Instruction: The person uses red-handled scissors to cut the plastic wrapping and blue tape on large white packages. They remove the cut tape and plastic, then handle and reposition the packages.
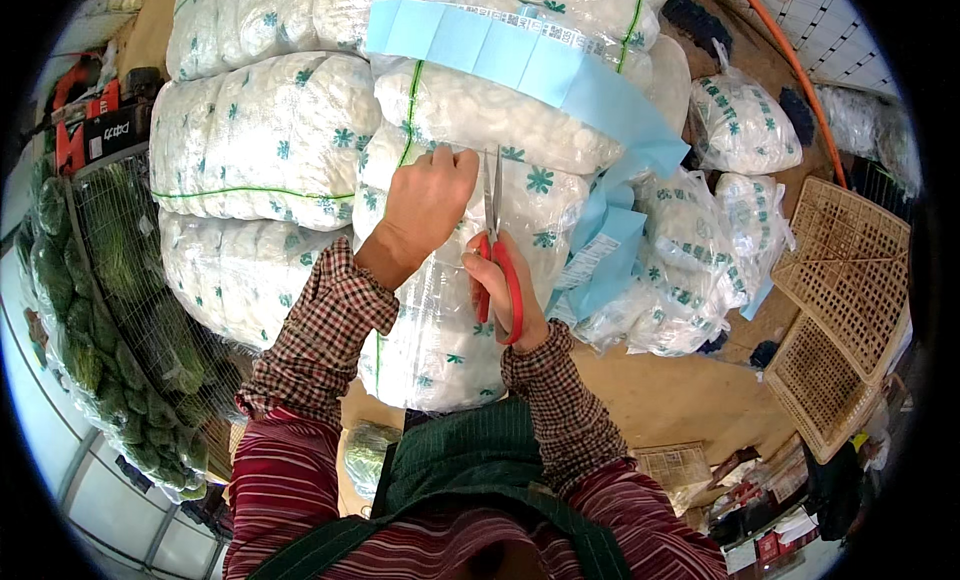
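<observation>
My right hand (517,287) holds red-handled scissors (493,235), its fingers around the handles. The blades point away from me and stand slightly apart. To the left, my left hand (433,205) is curled, knuckles up, against a large clear plastic bag (457,317) of whitish contents. Whatever the left fingertips grip is hidden beneath the hand. The bag has green leaf-like prints and a green line (410,114) running lengthwise. Beyond the hands, a long folded strip of light blue labels (517,51) drapes over the bags and trails down to the right.
More large filled bags (262,137) are stacked at the left. Smaller tied bags (742,126) sit at the right, near beige plastic baskets (847,272) and an orange hose (795,62). Bagged green vegetables (112,235) line the left side, below a red-and-black machine (101,133).
</observation>
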The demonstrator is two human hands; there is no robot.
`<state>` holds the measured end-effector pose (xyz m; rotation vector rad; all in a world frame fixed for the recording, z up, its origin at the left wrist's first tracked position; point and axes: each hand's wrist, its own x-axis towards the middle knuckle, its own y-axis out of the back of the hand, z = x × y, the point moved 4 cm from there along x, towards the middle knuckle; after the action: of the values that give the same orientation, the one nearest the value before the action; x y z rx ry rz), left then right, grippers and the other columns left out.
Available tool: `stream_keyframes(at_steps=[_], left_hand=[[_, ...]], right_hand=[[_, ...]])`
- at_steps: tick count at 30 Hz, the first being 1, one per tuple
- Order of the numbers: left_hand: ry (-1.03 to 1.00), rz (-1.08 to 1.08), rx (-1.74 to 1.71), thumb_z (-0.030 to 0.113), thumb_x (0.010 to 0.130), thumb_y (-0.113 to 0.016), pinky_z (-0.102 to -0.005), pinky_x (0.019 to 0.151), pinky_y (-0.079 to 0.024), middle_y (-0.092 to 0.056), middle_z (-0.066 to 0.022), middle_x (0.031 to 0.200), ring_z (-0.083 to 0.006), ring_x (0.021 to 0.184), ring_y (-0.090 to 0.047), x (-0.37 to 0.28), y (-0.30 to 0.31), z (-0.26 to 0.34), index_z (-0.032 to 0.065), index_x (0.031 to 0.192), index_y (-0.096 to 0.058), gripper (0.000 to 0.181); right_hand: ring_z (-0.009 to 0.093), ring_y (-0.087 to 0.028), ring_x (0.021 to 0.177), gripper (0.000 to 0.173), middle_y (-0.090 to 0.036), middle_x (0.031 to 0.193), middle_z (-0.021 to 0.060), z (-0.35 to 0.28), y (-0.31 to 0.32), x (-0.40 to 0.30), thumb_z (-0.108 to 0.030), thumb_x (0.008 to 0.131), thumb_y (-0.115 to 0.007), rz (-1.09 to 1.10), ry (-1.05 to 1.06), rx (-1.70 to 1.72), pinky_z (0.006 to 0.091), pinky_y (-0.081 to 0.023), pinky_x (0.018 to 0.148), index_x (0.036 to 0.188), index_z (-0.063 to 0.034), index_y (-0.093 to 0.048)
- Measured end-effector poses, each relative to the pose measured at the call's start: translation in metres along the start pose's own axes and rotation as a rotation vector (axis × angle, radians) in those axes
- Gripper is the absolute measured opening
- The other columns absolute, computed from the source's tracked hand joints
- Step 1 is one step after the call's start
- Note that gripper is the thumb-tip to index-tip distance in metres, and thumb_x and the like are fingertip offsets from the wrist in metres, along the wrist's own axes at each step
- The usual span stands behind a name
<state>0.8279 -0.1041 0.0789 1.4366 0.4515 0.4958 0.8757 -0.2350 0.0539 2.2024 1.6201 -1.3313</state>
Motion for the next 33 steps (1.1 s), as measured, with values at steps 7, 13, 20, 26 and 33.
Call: stream_keyframes(at_steps=[7, 13, 20, 26, 33], left_hand=[[0.064, 0.036, -0.087, 0.003, 0.067, -0.054, -0.0335, 0.043, -0.044, -0.048, -0.0084, 0.065, -0.0239, 0.058, -0.055, 0.0, 0.006, -0.006, 0.0068, 0.076, -0.047, 0.012], [0.059, 0.191, -0.097, 0.002, 0.067, -0.054, -0.0338, 0.044, -0.045, -0.048, -0.0082, 0.067, -0.0242, 0.058, -0.055, 0.019, -0.001, -0.007, 0.0071, 0.077, -0.047, 0.013], [0.022, 0.048, -0.029, 0.003, 0.061, -0.061, -0.031, 0.046, -0.048, -0.052, -0.0103, 0.069, -0.0239, 0.062, -0.059, 0.037, -0.005, -0.013, 0.0045, 0.07, -0.05, 0.014], [0.011, 0.03, -0.028, 0.003, 0.062, -0.059, -0.0311, 0.046, -0.048, -0.052, -0.0102, 0.069, -0.024, 0.06, -0.058, 0.035, -0.001, -0.014, 0.0044, 0.069, -0.05, 0.012], [0.037, 0.104, -0.098, 0.003, 0.064, -0.055, -0.0344, 0.048, -0.046, -0.048, -0.0094, 0.069, -0.0261, 0.06, -0.055, 0.039, -0.002, -0.012, 0.0058, 0.073, -0.049, 0.011]], right_hand=[[0.006, -0.039, 0.039, 0.026, -0.044, 0.052, -0.002, -0.02, -0.002, 0.018, -0.028, 0.083, -0.058, 0.087, -0.006, 0.081, 0.0213, -0.03, 0.035, 0.077, -0.0034, -0.05], [0.007, -0.038, 0.038, 0.029, -0.044, 0.051, -0.0011, -0.025, 0.0, 0.019, -0.029, 0.083, -0.058, 0.154, -0.053, 0.051, 0.0219, -0.031, 0.035, 0.073, -0.0034, -0.049], [0.009, -0.041, 0.042, 0.029, -0.043, 0.054, 0.0009, -0.016, 0.001, 0.002, -0.031, 0.081, -0.055, 0.027, -0.109, 0.137, 0.0231, -0.034, 0.039, 0.078, -0.0042, -0.047], [0.012, -0.043, 0.041, 0.031, -0.043, 0.053, 0.0018, -0.036, -0.001, 0.029, -0.034, 0.08, -0.055, 0.005, -0.122, 0.186, 0.0245, -0.035, 0.037, 0.074, -0.0048, -0.047], [0.011, -0.043, 0.038, 0.035, -0.044, 0.051, 0.0027, -0.058, 0.012, 0.044, -0.036, 0.081, -0.053, 0.006, -0.098, 0.016, 0.0248, -0.036, 0.035, 0.075, -0.0012, -0.05]])
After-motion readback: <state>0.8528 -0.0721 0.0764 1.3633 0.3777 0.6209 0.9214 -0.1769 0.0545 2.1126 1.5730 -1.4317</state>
